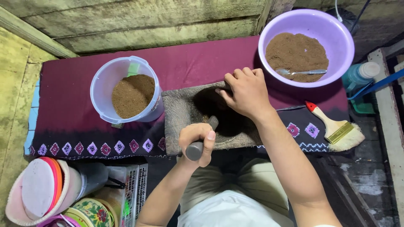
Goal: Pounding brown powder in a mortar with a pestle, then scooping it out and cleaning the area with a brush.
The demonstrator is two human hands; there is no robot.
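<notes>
**Pestle held over a stone mortar**

Pale trousers (240, 185) lay closest to the lens, at the six o'clock edge of the view. Just above them the left hand (198, 141) was closed in a fist around a dark grey cylindrical stone pestle (202, 138), thumb laid across the shaft. Its long axis ran from about seven o'clock to one o'clock; the butt end stuck out below the fist toward the body, and the working end pointed up and right into the hollow of a rough grey rectangular stone mortar (181, 113). That tip showed just past the knuckles, at the one o'clock side of the grip.

At one o'clock from the pestle the right hand (246, 92) rested with fingers curled over the mortar's far rim; what they pressed on was hidden.

All of it sat on a maroon patterned cloth (71, 96). At ten o'clock stood a translucent white plastic tub (103, 86) of brown powder, at two o'clock a lilac plastic bowl (336, 38) of the same powder with a metal spoon (301, 72), and at three o'clock a wooden-handled paintbrush (336, 128).
</notes>
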